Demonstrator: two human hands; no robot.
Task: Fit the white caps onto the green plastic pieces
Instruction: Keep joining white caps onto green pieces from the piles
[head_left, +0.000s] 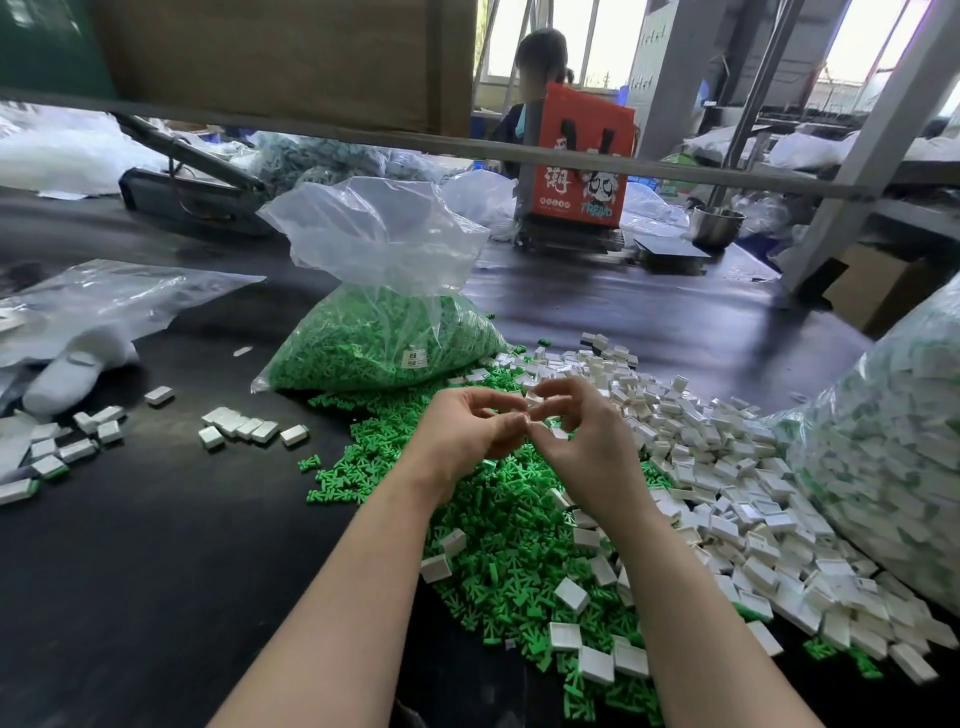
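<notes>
Factory bench (156, 545), bulk bagged parts (374, 343)

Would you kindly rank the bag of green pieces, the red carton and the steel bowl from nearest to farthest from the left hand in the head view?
From the left hand:
1. Bag of green pieces, just behind it, slightly left.
2. Red carton, farther back, to the right.
3. Steel bowl, far back right; it ranks only narrowly behind the carton.

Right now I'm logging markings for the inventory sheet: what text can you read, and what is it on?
"TREND": teal letters low on the orange bag, beside a cartoon face.
Large white Chinese characters on that bag: too stylised to read.
Small white label on the clear bag of green pieces: print too small to read.
</notes>
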